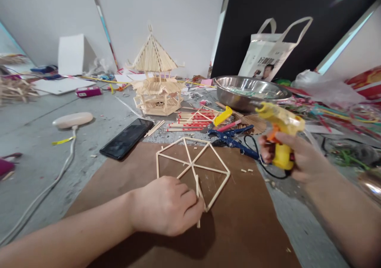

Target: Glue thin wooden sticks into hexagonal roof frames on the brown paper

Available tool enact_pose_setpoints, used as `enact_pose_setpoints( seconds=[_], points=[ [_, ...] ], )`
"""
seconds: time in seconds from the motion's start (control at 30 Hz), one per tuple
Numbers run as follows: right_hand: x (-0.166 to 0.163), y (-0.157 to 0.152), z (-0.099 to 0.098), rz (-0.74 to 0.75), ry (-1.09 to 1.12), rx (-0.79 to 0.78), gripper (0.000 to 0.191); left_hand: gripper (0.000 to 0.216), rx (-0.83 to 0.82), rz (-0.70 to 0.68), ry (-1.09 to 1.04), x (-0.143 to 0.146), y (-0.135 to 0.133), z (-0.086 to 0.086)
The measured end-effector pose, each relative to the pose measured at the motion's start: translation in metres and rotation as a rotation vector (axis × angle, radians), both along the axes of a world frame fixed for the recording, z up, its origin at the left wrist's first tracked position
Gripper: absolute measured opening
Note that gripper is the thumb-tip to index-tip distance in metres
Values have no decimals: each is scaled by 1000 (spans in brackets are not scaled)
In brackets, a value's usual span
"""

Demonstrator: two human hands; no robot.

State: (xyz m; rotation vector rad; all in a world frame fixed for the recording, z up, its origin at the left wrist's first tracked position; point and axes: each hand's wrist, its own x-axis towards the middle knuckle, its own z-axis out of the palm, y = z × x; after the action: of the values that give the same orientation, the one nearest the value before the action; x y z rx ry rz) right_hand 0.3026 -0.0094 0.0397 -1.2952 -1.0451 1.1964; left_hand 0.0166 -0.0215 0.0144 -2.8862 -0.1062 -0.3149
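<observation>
My left hand (171, 206) is closed over the near side of a hexagonal wooden-stick frame (193, 164) with spokes meeting at its centre. Between its fingers a short wooden stick (197, 182) points away from me, close to one spoke; I cannot tell whether they touch. The hand hides the frame's near left corner. Raised at the right, my right hand (293, 153) grips a yellow hot glue gun (282, 129), a finger by its orange trigger. The gun's nozzle points left, apart from the frame. Brown paper (244, 228) lies under the frame.
Beyond the frame stand a stick pavilion model (156, 75), a phone (126, 139), blue pliers (235, 139), a yellow-handled cutter (222, 116) and red-marked sticks (190, 121). A steel basin (220, 93) and tote bag (268, 49) are behind. A white cable (67, 164) runs left.
</observation>
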Motion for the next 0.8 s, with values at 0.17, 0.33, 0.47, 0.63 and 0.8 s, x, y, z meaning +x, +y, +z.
enact_pose_setpoints(
  seconds=[0.17, 0.33, 0.47, 0.63, 0.8],
  points=[
    [-24, -13, -11, 289, -164, 3, 21, 25, -52, -21, -13, 3, -9, 2],
    [-30, -14, -18, 448, -402, -98, 18, 26, -90, -39, -57, 6, -16, 5],
    [-31, -15, -23, 484, -650, -108, 28, 26, -105, -70, -81, 8, -19, 7],
    [-39, -19, -23, 482, -830, 19, 28, 29, -155, -105, -61, 6, -21, 5],
    [-44, -19, -24, 470, -898, 89, 29, 28, -154, -136, -79, 5, -23, 2]
  ],
)
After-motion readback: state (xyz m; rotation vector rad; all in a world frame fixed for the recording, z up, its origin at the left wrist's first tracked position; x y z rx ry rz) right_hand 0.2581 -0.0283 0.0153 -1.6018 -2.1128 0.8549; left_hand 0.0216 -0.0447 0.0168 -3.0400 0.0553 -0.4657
